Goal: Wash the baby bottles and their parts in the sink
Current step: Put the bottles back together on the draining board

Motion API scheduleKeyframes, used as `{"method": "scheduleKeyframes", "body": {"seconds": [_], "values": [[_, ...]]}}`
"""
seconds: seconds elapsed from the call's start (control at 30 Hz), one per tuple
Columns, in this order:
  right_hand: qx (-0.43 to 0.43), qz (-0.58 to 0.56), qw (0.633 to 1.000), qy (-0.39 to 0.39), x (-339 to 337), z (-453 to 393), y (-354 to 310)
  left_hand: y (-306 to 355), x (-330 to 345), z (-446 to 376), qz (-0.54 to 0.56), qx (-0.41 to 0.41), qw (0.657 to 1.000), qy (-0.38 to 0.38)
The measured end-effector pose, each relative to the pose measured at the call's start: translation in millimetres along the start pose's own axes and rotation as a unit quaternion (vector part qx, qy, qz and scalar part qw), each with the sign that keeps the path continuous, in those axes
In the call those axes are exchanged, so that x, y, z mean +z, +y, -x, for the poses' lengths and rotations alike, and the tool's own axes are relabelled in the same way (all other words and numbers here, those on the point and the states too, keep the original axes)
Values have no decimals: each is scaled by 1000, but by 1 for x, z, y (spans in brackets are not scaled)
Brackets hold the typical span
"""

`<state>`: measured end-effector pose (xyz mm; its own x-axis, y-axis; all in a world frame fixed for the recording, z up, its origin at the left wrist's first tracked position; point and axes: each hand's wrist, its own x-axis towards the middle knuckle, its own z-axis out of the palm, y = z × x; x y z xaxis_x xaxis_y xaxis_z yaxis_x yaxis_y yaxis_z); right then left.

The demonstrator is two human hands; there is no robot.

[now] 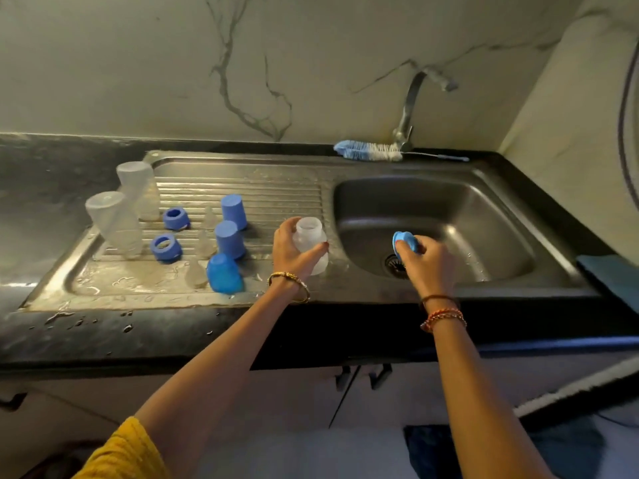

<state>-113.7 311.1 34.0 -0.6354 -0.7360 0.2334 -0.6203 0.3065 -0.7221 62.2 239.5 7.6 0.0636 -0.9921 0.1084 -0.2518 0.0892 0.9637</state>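
Left hand (292, 252) curled round clear bottle (311, 247) at drainboard (242, 188) edge; right hand (427, 261) fingers pinching blue ring (404, 244) over sink basin (449, 209); 2 bottles (114, 219) upturned left

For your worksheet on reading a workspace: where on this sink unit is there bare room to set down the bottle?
Bare ribbed drainboard lies between the blue caps and the basin. The drainboard's left half is crowded: upturned bottles, blue rings, teats. The left hand holds the bottle.
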Motion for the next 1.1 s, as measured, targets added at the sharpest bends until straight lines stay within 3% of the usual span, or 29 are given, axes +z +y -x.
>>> {"method": "scheduleKeyframes", "body": {"seconds": [0.17, 0.37, 0.47, 0.5, 0.57, 0.63, 0.8, 1.0, 1.1], "values": [[23, -125, 992, -10, 0, -7, -17, -1, -4, -2, -47, 10, 997, -55], [-23, -254, 965, -58, 0, 7, -65, 11, -25, -1, -111, 17, 990, -87], [-77, -282, 949, -116, 4, 24, -98, 30, -53, 2, 13, 1, 998, -53], [-104, -273, 945, -148, 9, 32, -111, 38, -69, 1, 95, -32, 994, -47], [-158, -228, 936, -216, 20, 47, -135, 50, -99, -4, 255, -152, 951, -90], [-201, -192, 927, -250, 38, 62, -159, 48, -135, -11, 296, -215, 916, -166], [-254, -153, 914, -277, 82, 91, -197, 25, -201, -18, 349, -210, 892, -194], [-260, -108, 898, -337, 116, 101, -216, 4, -236, -22, 378, -221, 889, -133], [-264, -15, 902, -342, 125, 97, -215, -4, -244, -25, 387, -247, 885, -80]]}}
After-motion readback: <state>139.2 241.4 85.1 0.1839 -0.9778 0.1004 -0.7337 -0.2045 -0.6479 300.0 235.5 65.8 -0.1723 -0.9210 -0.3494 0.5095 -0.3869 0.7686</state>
